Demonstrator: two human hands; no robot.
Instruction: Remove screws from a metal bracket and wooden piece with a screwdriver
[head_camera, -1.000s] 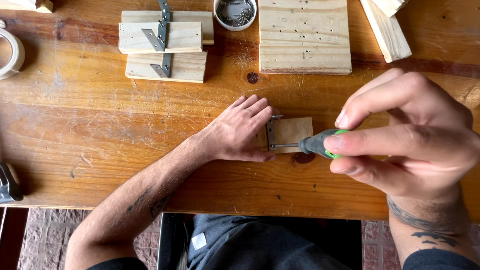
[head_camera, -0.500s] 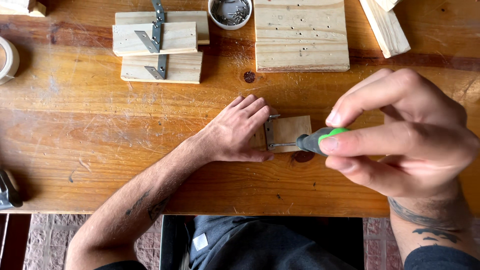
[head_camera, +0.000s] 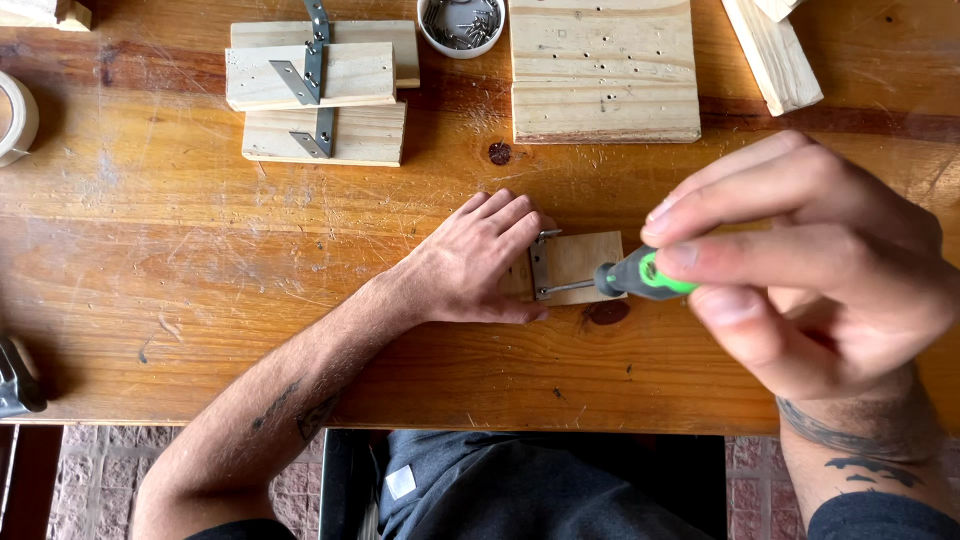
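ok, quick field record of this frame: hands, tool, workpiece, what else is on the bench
left hand: flat on the bench, pressing the small wood block in place
right hand: fingers pinching the screwdriver handle
screwdriver: green and black handle, shaft lying level, tip at the metal bracket
bracket: on the left end of the block, beside the left fingertips
bench: scratched wood
behind: stacked blocks with brackets, cup of screws, drilled board
left edge: tape roll

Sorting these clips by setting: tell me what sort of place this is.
Probably a home woodworking bench: a scratched wooden table, pine blocks with metal brackets, a cup of screws, and a green-handled screwdriver in the right hand.
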